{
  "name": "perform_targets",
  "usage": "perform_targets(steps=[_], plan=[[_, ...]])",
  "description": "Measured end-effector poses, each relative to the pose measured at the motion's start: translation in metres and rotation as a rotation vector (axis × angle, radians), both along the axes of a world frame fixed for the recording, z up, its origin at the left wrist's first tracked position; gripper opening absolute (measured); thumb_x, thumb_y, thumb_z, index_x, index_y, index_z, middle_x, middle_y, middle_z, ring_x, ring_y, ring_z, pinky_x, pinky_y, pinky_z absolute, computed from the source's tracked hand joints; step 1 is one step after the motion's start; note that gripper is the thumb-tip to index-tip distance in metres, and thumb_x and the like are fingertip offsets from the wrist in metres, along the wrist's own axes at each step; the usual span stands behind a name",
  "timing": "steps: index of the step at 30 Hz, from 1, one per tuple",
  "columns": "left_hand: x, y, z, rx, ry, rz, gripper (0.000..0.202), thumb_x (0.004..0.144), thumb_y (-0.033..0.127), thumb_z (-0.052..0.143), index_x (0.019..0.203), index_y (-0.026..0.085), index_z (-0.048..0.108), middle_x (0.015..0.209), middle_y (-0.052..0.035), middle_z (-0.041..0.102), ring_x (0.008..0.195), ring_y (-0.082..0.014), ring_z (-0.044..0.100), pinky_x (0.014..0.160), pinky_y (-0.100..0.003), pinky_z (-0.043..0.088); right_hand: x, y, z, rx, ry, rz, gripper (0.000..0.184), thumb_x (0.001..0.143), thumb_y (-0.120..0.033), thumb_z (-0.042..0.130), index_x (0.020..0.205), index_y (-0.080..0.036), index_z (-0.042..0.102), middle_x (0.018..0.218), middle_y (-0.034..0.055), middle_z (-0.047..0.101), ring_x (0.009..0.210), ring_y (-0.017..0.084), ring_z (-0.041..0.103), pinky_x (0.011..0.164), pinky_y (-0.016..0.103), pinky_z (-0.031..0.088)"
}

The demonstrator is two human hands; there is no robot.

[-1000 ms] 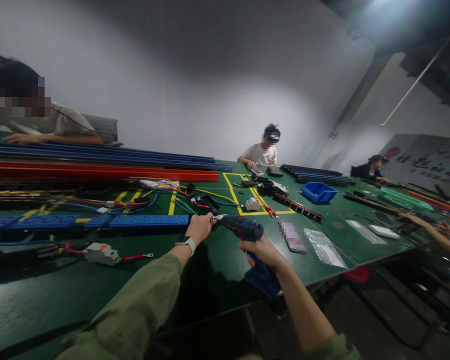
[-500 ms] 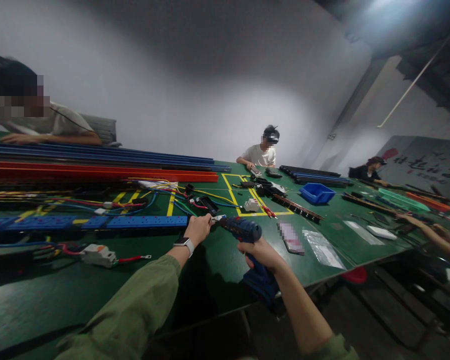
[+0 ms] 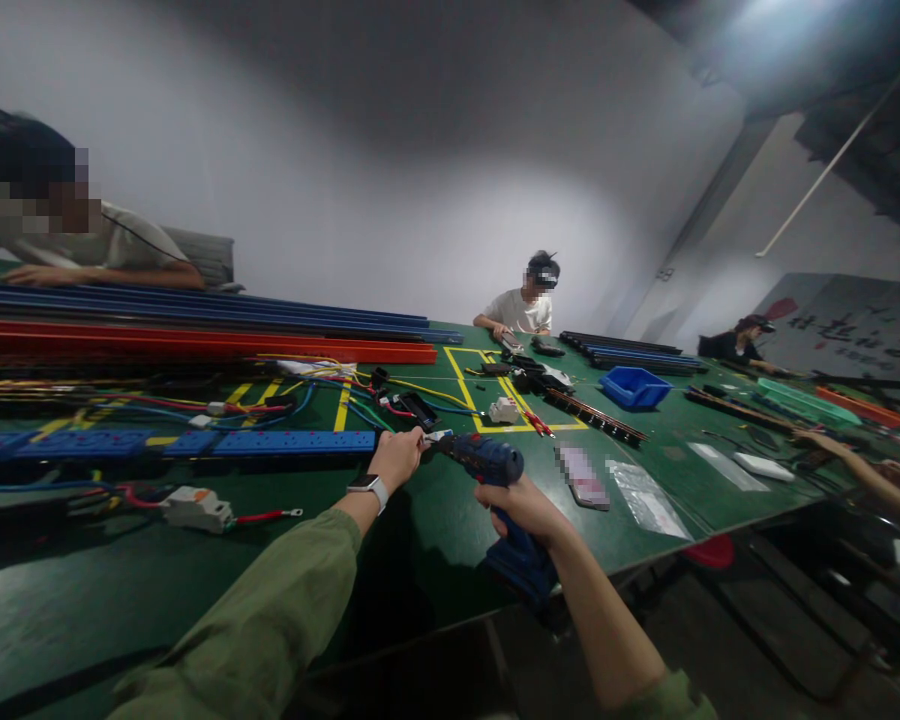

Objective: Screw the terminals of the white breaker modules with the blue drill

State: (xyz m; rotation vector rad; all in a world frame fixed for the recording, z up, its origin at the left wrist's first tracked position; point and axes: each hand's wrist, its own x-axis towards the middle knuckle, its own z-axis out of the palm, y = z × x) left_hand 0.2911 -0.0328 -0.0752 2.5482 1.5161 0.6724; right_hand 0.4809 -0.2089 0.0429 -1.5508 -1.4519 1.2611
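Observation:
A long blue power strip [image 3: 292, 443] lies across the table in front of me. My left hand [image 3: 397, 458] is closed around its right end, and the fingers hide part of that end. Just past the fingertips shows a small pale piece [image 3: 439, 436]. My right hand [image 3: 525, 508] grips a dark blue cordless drill [image 3: 487, 460] by its handle. The drill lies level, its nose pointing left at the pale piece, close to the left fingertips. Whether the bit touches it, I cannot tell.
On the green table [image 3: 450, 570] lie a white breaker with red leads [image 3: 199, 508], loose wires, red and blue rails, a blue bin [image 3: 634, 387], a phone [image 3: 581, 477] and a plastic bag [image 3: 647, 497]. Several people sit around, and a person's arm [image 3: 859, 465] reaches in from the right.

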Motion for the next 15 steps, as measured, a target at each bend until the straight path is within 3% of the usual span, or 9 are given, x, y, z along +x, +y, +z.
perform_targets(steps=[15], plan=[[0.0004, -0.0009, 0.0035, -0.036, 0.01, 0.004, 0.023, 0.099, 0.037, 0.043, 0.103, 0.021, 0.06, 0.091, -0.008, 0.073, 0.091, -0.0234, 0.067, 0.087, -0.036, 0.031, -0.002, -0.0009, 0.0017, -0.015, 0.01, -0.006, 0.014, 0.077, -0.025, 0.061, 0.085, -0.019, 0.052, 0.051, -0.0089, 0.048, 0.037, 0.009, 0.048, 0.04, 0.021, 0.037]])
